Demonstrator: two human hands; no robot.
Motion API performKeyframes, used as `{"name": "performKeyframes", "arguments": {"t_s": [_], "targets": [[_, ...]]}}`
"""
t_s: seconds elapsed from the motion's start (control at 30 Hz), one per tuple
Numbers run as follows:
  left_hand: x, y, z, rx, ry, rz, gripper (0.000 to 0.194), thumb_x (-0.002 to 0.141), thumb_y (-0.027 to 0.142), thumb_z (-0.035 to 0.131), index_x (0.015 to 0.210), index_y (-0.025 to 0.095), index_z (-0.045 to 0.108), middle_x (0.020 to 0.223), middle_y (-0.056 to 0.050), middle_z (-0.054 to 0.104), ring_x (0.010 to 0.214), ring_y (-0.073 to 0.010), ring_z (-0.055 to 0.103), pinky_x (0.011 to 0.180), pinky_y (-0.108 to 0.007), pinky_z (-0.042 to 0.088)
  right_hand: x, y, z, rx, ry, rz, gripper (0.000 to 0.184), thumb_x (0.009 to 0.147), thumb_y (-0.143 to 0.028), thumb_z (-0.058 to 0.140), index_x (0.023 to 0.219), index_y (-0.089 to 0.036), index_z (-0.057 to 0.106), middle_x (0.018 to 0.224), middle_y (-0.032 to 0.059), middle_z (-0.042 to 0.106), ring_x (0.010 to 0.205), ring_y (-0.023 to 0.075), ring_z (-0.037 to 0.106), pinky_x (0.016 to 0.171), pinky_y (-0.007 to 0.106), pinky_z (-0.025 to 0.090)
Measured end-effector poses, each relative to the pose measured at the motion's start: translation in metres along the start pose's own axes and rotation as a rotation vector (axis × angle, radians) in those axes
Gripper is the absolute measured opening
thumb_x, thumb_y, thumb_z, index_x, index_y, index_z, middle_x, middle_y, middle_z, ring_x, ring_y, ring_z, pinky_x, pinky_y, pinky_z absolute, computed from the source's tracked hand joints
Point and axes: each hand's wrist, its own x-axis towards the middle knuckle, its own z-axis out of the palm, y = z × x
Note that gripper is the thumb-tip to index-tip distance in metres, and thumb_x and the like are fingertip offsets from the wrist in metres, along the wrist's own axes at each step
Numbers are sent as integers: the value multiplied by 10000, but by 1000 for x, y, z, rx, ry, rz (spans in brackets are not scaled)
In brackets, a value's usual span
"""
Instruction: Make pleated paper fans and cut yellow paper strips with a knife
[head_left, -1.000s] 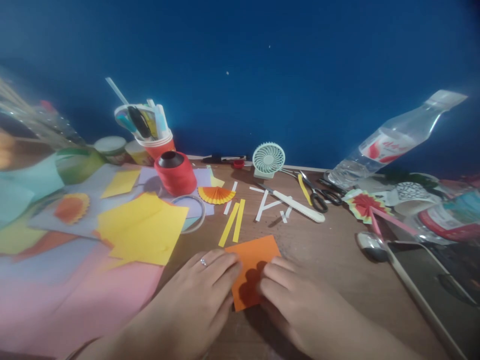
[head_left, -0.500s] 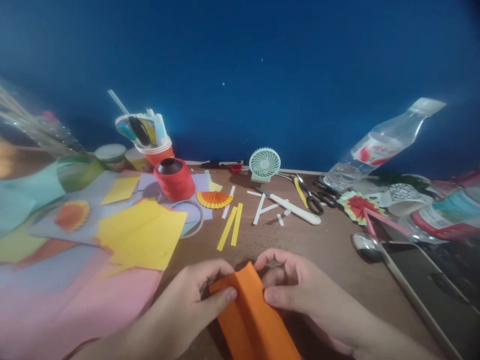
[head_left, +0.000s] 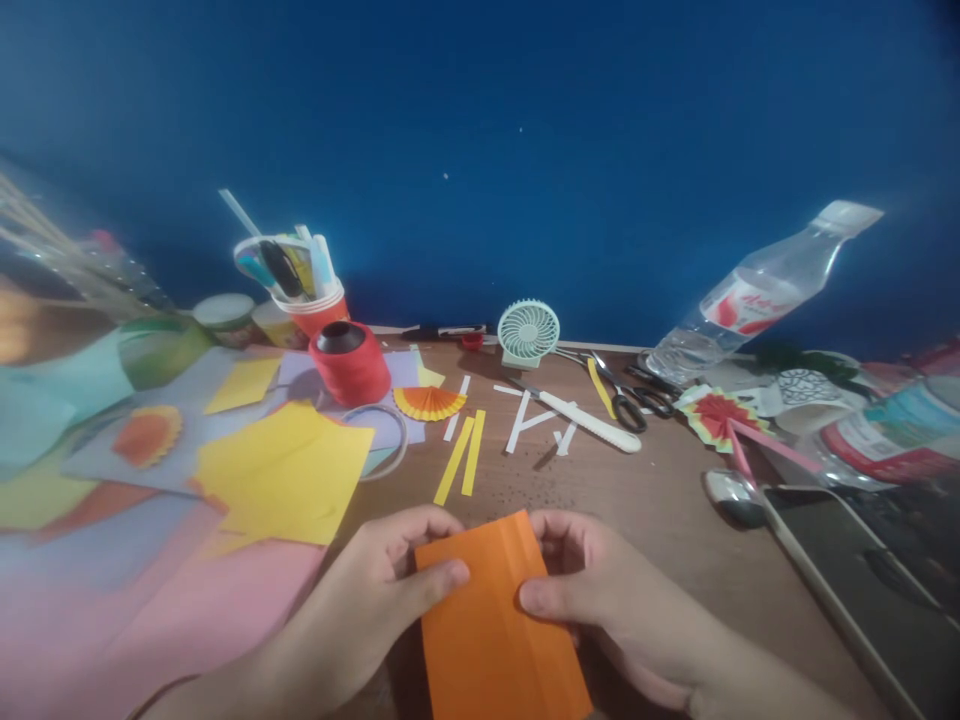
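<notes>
Between my hands is a sheet of orange paper (head_left: 491,640) with lengthwise creases near its right edge. My left hand (head_left: 405,575) pinches its upper left side, thumb on top and fingers behind. On the right edge my right hand (head_left: 577,575) has its thumb pressed on the creased strip, with its other fingers behind the paper. The sheet's lower end runs out of the view. Just beyond it lie two yellow paper strips (head_left: 463,455), and farther back an orange-and-yellow pleated paper fan (head_left: 430,402).
Yellow sheets (head_left: 285,475) and other coloured papers cover the left. A red thread spool (head_left: 350,365) stands before a cup of pens (head_left: 311,305). White strips, a white-handled knife (head_left: 589,422), scissors (head_left: 622,395) and a small fan (head_left: 529,332) lie behind. A bottle (head_left: 750,300) and phone (head_left: 847,580) are right.
The orange paper has gone from bent up in a raised fold to lying flatter, its broad face now showing. Both hands keep their grip on it. A small white scrap has shifted slightly.
</notes>
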Motion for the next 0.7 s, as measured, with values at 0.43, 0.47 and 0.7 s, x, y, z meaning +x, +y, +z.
{"name": "performKeyframes", "arguments": {"t_s": [0.43, 0.47, 0.7], "targets": [[-1, -1, -1, 35, 44, -43, 120, 775, 298, 599, 836, 196, 581, 742, 37, 618, 684, -127, 569, 599, -204, 433, 3, 10, 3, -133, 62, -42, 204, 628, -171, 674, 688, -147, 481, 590, -26, 570, 484, 66, 519, 455, 180, 425], [-1, 0, -1, 5, 33, -55, 144, 764, 308, 611, 845, 193, 576, 746, 29, 619, 683, -133, 572, 603, -212, 437, 4, 10, 3, -188, 97, -47, 190, 649, -169, 649, 677, -155, 462, 557, -32, 563, 444, 61, 503, 416, 170, 408], [2, -3, 5, -301, 60, -91, 505, 678, 165, 676, 1104, 248, 418, 838, 0, 608, 773, -202, 620, 653, -302, 495, 5, 10, 4, -172, 148, -62, 194, 662, -134, 630, 763, -166, 467, 644, -46, 572, 391, 46, 505, 323, 131, 368]]}}
